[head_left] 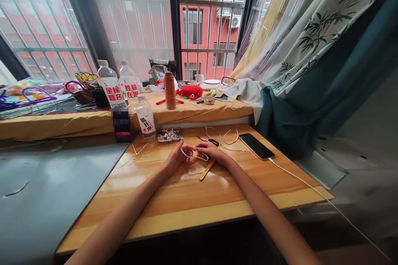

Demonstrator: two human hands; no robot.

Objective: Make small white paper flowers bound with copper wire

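My left hand (176, 158) and my right hand (215, 152) meet above the wooden table, fingers closed on a piece of white cord (203, 156) bent into a curve. A pale orange thread appears between the fingers, too small to make out clearly. Just below my right hand lies a yellow ruler (206, 171), partly covered by it. Scissors (213, 142) with black handles rest behind that hand, beside loose pieces of white cord (231, 148). Behind my left hand stands a clear tray (158, 140) of small pale and dark pieces.
A phone (256, 146) lies at right, its white cable (298, 179) running over the table edge. Behind are a water bottle (145, 118), an orange-brown thread cone (170, 91) and a red pouch (190, 92) on the sill. Thread scraps (139, 150) lie at left.
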